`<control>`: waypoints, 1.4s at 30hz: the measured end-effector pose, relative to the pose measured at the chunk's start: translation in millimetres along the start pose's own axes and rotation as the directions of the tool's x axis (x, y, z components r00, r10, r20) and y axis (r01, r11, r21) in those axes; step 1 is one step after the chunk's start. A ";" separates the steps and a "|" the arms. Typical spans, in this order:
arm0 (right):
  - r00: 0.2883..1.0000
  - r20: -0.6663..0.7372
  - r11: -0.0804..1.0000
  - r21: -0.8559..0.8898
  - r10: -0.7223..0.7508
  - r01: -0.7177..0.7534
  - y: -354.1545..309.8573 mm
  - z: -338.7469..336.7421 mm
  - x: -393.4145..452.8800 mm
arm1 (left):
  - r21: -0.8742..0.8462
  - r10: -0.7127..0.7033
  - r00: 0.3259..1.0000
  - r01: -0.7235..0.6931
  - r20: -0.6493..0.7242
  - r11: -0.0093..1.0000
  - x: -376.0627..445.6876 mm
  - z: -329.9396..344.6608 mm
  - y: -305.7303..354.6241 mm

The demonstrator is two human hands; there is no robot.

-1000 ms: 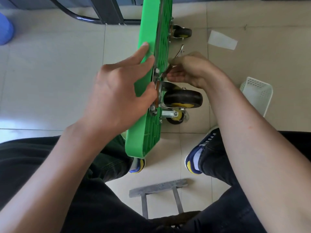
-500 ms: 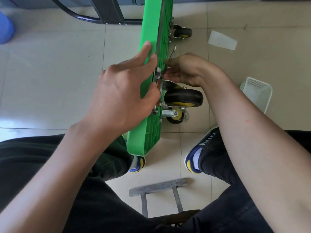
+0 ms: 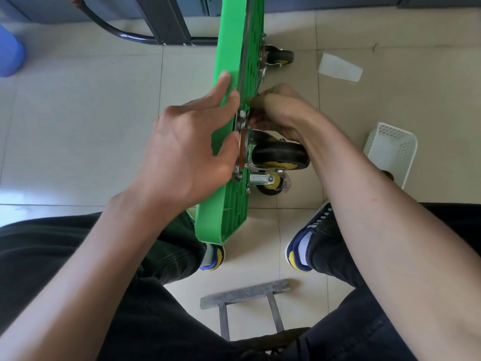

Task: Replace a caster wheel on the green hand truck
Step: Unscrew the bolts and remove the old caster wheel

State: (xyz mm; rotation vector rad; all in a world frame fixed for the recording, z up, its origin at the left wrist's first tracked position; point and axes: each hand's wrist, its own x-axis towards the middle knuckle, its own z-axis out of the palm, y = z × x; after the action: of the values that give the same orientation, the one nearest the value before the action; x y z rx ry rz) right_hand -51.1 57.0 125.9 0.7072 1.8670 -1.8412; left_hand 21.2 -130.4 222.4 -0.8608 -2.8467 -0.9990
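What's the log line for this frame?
left hand: braces green deck | right hand: at caster wheel mount, grip hidden | white basket: floor

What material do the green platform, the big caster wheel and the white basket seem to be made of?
Green platform: likely moulded plastic, with an even glossy colour and a ribbed grid underside. Big caster wheel: matte black tread, probably rubber, on a yellow hub; its bracket is shiny and silvery, so probably plated metal. White basket: thin perforated walls, apparently plastic.

green hand truck (image 3: 229, 48), black caster wheel (image 3: 279, 153) with yellow hub, white perforated basket (image 3: 390, 149)
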 end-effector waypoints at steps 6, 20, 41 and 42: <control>1.000 0.005 1.000 -0.018 -0.011 0.011 1.5 1.7 -0.3 | -0.012 -0.005 1.000 0.005 0.006 1.000 1.0 -0.9 0.1; 0.998 0.031 0.998 -0.043 -0.051 0.053 7.7 0.5 2.7 | -0.030 -0.071 0.997 0.071 0.013 0.997 3.1 -4.0 3.2; 0.958 0.028 0.932 -0.225 -0.285 0.284 4.7 2.3 -7.6 | -0.026 -0.100 0.995 0.100 0.011 0.995 4.4 -2.6 4.3; 0.955 0.027 0.930 -0.222 -0.296 0.294 5.0 1.9 -8.0 | -0.026 -0.107 0.994 0.108 0.010 0.994 5.1 -3.1 4.7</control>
State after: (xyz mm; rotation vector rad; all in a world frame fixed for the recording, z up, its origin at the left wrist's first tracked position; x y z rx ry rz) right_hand -41.8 54.6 126.9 0.3698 2.2414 -1.7572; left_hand 18.6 -126.6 228.5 -0.7224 -2.9218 -1.0480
